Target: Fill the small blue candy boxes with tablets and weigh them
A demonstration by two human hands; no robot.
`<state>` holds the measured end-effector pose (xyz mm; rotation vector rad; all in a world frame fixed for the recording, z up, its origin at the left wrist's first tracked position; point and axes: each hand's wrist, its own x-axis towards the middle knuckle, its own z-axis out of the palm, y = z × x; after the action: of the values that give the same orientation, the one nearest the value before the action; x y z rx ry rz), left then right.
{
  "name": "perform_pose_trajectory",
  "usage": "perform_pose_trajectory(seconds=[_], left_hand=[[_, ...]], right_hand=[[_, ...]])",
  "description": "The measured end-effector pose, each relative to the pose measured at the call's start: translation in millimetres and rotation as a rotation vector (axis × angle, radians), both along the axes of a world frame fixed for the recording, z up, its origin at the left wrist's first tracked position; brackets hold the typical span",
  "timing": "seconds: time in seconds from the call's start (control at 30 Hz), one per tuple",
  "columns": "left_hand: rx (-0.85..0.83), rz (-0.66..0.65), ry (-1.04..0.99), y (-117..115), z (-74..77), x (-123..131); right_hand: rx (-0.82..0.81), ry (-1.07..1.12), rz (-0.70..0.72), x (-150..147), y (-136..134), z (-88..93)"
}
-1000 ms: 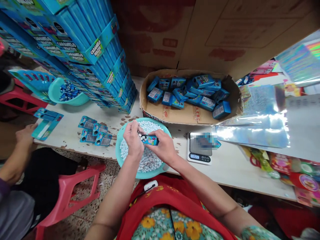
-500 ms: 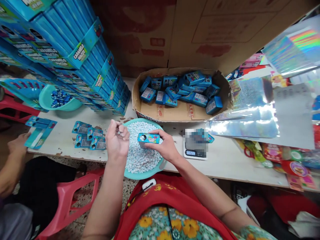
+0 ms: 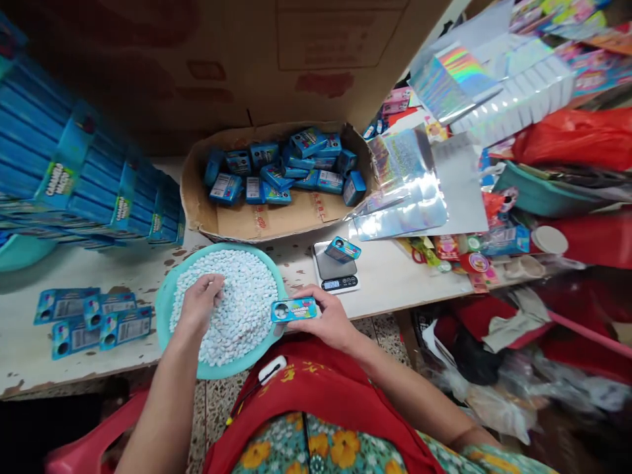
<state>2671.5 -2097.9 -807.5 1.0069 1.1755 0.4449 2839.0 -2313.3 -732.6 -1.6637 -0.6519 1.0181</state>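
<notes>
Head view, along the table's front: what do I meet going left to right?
flat blue packets → left hand on the white candies in the teal bowl → small blue box in the right hand grip → scale → white round lid

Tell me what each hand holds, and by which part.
The right hand holds a small blue box by one end. The left hand rests on the white candies; whether it grips any cannot be told.

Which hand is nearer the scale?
Right. The right hand, holding a blue box, is just below the scale; the left hand is farther left, in the candy bowl.
</notes>
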Motion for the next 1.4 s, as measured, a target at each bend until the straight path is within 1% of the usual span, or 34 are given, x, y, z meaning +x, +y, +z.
perform_pose_trajectory(seconds=[0.07,0.13,0.23,0.27,0.33,0.4,0.47,0.53,0.6,0.63,0.7,0.77,0.83,0.93,1.03,1.1,1.17,1.2,1.27,1.33,1.4], left_hand=[[0.08,-0.131,0.091,1.5,-1.0,-0.5],[0.125,-0.228,0.136,4.6,3.1,2.6],[0.184,-0.399,0.164,7.6,20.0,21.7],[0.195,-0.455,0.151,6.7,27.7,33.3],[0.211,-0.578,0.09,0.1,43.9,65.2],[0.238,-0.723,0.002,-13.2,57.5,106.5],[0.314,-0.88,-0.059,-31.0,65.2,152.5],[0.484,-1.002,-0.049,-49.1,65.8,197.1],[0.716,-1.09,0.025,-64.0,60.6,234.4],[0.824,-1.131,0.064,-69.7,56.8,249.1],[0.977,-1.229,0.12,-77.2,48.8,269.6],[1.055,-1.318,0.143,-80.4,42.8,280.2],[1.074,-1.364,0.155,-80.8,40.0,284.6],[1.029,-1.348,0.144,-80.5,40.6,288.0],[0.919,-1.267,0.074,-81.3,43.0,291.8],[0.79,-1.184,0.011,-80.4,44.8,291.0],[0.645,-1.072,-0.059,-75.5,48.0,281.7],[0.583,-1.012,-0.082,-71.0,50.2,272.3],[0.519,-0.908,-0.067,-58.3,55.7,242.8],[0.533,-0.83,0.052,-42.6,60.3,200.9],[0.56,-0.763,0.225,-27.3,60.9,152.7]], right_hand=[[-0.06,-0.003,-0.057,5.1,-22.6,-1.9],[-0.113,-0.013,-0.119,9.9,-43.0,-2.8],[-0.148,-0.032,-0.233,16.7,-68.8,-3.5],[-0.148,-0.033,-0.277,19.1,-75.9,-3.9],[-0.146,-0.014,-0.36,24.1,-87.7,-4.7],[-0.141,0.008,-0.431,30.0,-96.6,-4.9],[-0.135,0.0,-0.485,37.1,-103.5,-3.8],[-0.135,-0.027,-0.538,45.1,-110.1,-2.4],[-0.15,-0.057,-0.583,53.1,-118.0,-2.0],[-0.157,-0.067,-0.603,56.9,-122.4,-2.5],[-0.169,-0.074,-0.635,63.5,-132.0,-5.0],[-0.179,-0.072,-0.661,69.1,-140.9,-8.6],[-0.196,-0.081,-0.68,73.9,-147.9,-12.1],[-0.208,-0.077,-0.694,79.9,-152.7,-15.9],[-0.202,-0.051,-0.693,84.5,-152.0,-17.0],[-0.201,-0.059,-0.692,86.7,-150.5,-16.6],[-0.202,-0.07,-0.689,88.4,-149.6,-15.8],[-0.201,-0.075,-0.689,89.1,-149.4,-15.4],[-0.198,-0.08,-0.693,90.2,-149.8,-15.3],[-0.202,-0.085,-0.702,90.7,-150.2,-16.1],[-0.215,-0.093,-0.708,90.5,-150.0,-17.7]])
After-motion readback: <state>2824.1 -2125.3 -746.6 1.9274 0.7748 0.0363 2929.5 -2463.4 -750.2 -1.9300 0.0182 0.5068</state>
